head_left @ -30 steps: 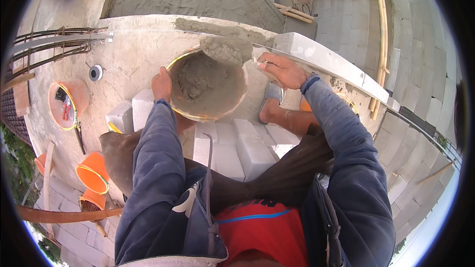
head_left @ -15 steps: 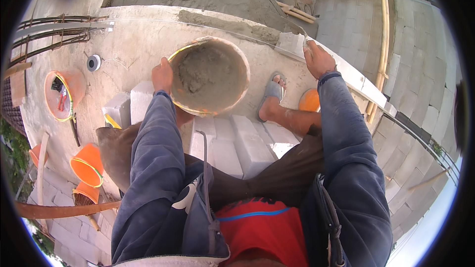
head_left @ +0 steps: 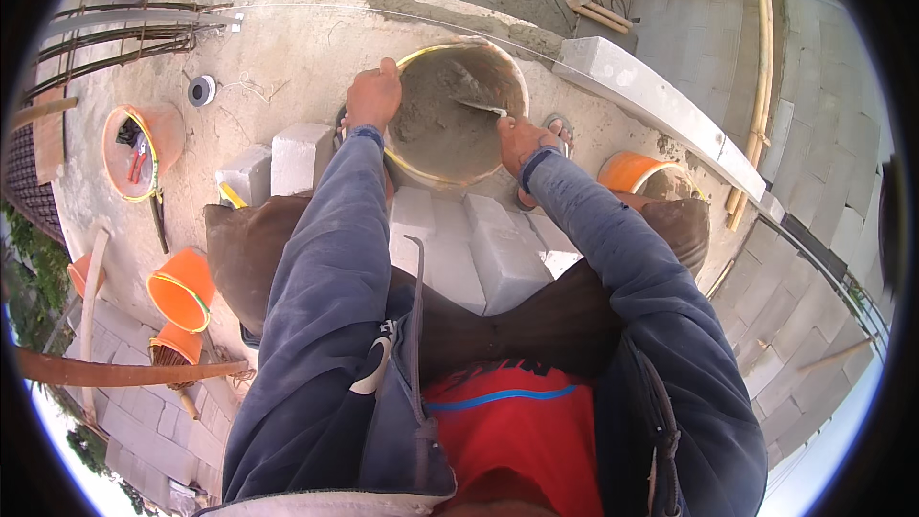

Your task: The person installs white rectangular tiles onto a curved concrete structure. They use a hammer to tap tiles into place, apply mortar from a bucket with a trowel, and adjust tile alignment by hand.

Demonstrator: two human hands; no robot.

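A large round bucket (head_left: pixel 518 86) with a yellowish rim stands between my feet, holding wet grey mortar (head_left: pixel 433 124). My left hand (head_left: pixel 373 96) is closed over the bucket's left rim. At the right side of the bucket, my right hand (head_left: pixel 525 142) grips the handle of a trowel. The trowel blade (head_left: pixel 476 103) reaches into the bucket, tilted against the mortar, and part of it is hidden. Beyond the bucket, a bed of mortar (head_left: pixel 459 21) runs along the wall top beside a taut string, up to a long white block (head_left: pixel 622 67).
Pale blocks (head_left: pixel 436 263) lie between my legs, others (head_left: pixel 302 158) by my left knee. Orange buckets (head_left: pixel 182 289) stand at the left, one (head_left: pixel 144 148) holding tools. Another orange bucket (head_left: pixel 627 170) sits by my right knee. Rebar (head_left: pixel 124 46) juts in at upper left; bamboo poles (head_left: pixel 754 77) stand at right.
My right hand has brought the trowel from the white block back and left into the bucket. My left hand still holds the rim. The whole view has shifted slightly.
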